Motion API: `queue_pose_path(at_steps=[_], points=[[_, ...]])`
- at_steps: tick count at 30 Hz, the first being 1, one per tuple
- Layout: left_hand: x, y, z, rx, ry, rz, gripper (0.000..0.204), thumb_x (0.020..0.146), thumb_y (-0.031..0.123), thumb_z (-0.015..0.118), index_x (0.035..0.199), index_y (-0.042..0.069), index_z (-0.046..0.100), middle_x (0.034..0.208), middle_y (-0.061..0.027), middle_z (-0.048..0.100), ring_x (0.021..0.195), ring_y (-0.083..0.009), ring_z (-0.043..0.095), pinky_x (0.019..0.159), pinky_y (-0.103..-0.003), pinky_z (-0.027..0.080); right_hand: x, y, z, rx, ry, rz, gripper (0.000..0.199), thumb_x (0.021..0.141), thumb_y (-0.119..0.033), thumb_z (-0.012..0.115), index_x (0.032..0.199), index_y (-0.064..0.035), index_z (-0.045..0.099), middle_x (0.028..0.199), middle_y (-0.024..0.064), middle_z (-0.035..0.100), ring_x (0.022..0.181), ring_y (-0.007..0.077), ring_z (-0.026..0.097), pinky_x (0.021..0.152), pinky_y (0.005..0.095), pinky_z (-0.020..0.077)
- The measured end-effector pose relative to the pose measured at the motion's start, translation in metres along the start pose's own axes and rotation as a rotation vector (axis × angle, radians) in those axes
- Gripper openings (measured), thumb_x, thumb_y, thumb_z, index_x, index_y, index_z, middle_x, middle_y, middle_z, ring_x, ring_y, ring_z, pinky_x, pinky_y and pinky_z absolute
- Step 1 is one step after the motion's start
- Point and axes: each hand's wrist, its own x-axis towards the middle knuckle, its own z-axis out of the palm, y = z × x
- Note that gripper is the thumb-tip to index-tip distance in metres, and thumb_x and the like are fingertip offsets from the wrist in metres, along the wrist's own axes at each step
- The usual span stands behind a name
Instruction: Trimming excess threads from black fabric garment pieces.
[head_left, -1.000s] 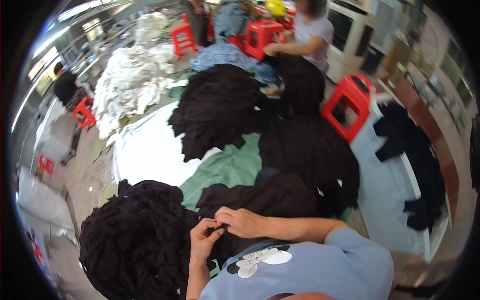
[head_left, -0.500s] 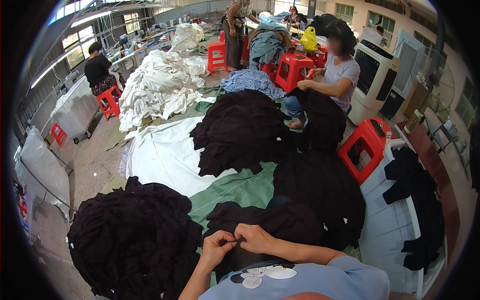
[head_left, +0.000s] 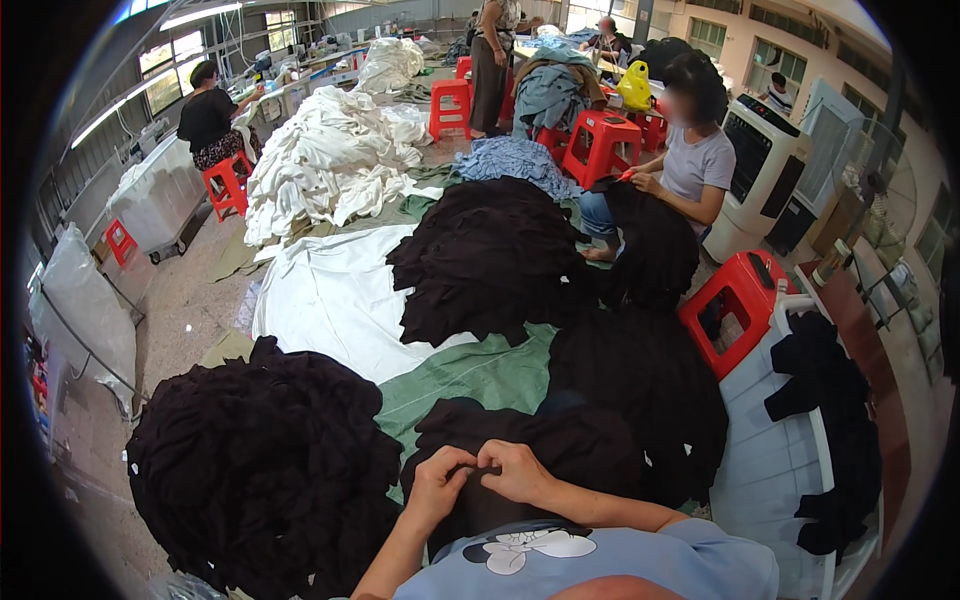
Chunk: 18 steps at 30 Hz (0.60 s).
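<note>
A dark brown-black cloth piece (head_left: pixel 560 445) lies across my lap. My left hand (head_left: pixel 438 488) and my right hand (head_left: pixel 516 472) meet over its near part, fingertips almost touching. Both are closed in a pinch on the dark cloth; the exact bit between the fingertips is too small to make out. Left of my lap rises a big round heap of dark cloth pieces (head_left: pixel 260 470). Another dark heap (head_left: pixel 490 260) lies ahead, and a third dark pile (head_left: pixel 640 400) is just to the right of my knees.
Green sheeting (head_left: pixel 480 375) and white cloth (head_left: pixel 320 300) cover the floor ahead. On the right stand a red stool (head_left: pixel 735 305) and a pale bin (head_left: pixel 770 450) with dark cloth over its edge. A seated co-worker (head_left: pixel 695 160) handles dark cloth. A white cloth heap (head_left: pixel 330 160) lies farther back.
My view has shifted slightly. Both hands stay pinched together over the cloth, a little higher in the picture. The co-worker at the right has leaned and moved their hands.
</note>
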Motion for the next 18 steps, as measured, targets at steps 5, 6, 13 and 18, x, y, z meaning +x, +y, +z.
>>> queue_pose_path(at_steps=[5, 6, 13, 18], points=[[0.001, -0.009, -0.008, -0.389, -0.232, -0.356, 0.014, 0.089, 0.003, 0.069, 0.102, -0.001, 0.069, 0.088, -0.0002, 0.068, 0.081, -0.0091, 0.061, 0.078, -0.023, 0.049, 0.002, 0.015, -0.012, 0.174, -0.074, -0.08, 0.024, 0.07, 0.0, 0.067, 0.093, 0.0012, 0.061, 0.086, 0.012, 0.062, 0.075, 0.0218, 0.064, 0.067, 0.0328, 0.0521], [0.002, -0.005, -0.01, -0.471, -0.243, -0.408, 0.012, 0.089, 0.003, 0.07, 0.101, -0.001, 0.07, 0.09, -0.0001, 0.069, 0.081, -0.007, 0.06, 0.077, -0.022, 0.048, 0.002, 0.016, -0.016, 0.082, -0.117, -0.172, 0.027, 0.071, 0.002, 0.065, 0.098, 0.0005, 0.062, 0.091, 0.0121, 0.061, 0.079, 0.0253, 0.065, 0.069, 0.0348, 0.0534], [-0.009, -0.025, -0.004, -0.811, -0.234, -0.576, 0.013, 0.089, 0.002, 0.069, 0.101, -0.001, 0.071, 0.093, -0.0021, 0.07, 0.086, -0.0078, 0.063, 0.079, -0.021, 0.048, -0.003, 0.008, -0.02, -0.136, -0.163, -0.475, 0.029, 0.075, 0.005, 0.062, 0.104, -0.0019, 0.061, 0.099, 0.0128, 0.056, 0.081, 0.0325, 0.064, 0.069, 0.0398, 0.0547], [-0.018, -0.03, 0.0, -0.834, -0.226, -0.75, 0.016, 0.088, 0.004, 0.07, 0.103, 0.0, 0.071, 0.096, -0.0031, 0.071, 0.088, -0.0094, 0.064, 0.083, -0.022, 0.048, -0.008, 0.009, -0.018, -0.155, -0.19, -0.466, 0.023, 0.076, 0.004, 0.062, 0.098, -0.0009, 0.058, 0.102, 0.013, 0.055, 0.082, 0.0324, 0.064, 0.068, 0.0409, 0.0543]])
